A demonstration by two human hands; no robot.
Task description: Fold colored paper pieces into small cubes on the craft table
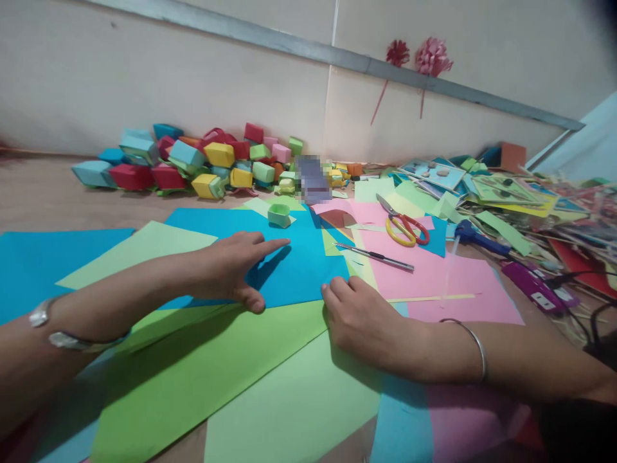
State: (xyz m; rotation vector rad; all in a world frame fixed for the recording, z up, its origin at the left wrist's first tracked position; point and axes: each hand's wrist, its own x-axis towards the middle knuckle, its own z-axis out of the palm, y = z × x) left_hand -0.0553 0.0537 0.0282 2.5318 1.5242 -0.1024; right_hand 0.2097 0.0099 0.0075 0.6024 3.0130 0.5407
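Observation:
My left hand (236,267) hovers over or rests on the blue paper sheet (303,257), index finger stretched forward and thumb apart. My right hand (361,315) is closed, fingers curled down at the meeting edges of the blue sheet and a bright green paper sheet (202,366). Its fingertips are hidden, so what they hold, if anything, cannot be made out. A pale green sheet (289,405) lies beneath my right wrist. Beyond my left fingertips stands a small open green paper box (279,215). A pen (376,256) lies ahead of my right hand.
Scissors (407,230) with red and yellow handles lie on pink paper (434,283). A blue glue gun (482,239) and a purple power strip (537,287) with cables sit at right. Colourful paper boxes (132,177) are piled along the wall, and paper pieces (511,186) heap at back right.

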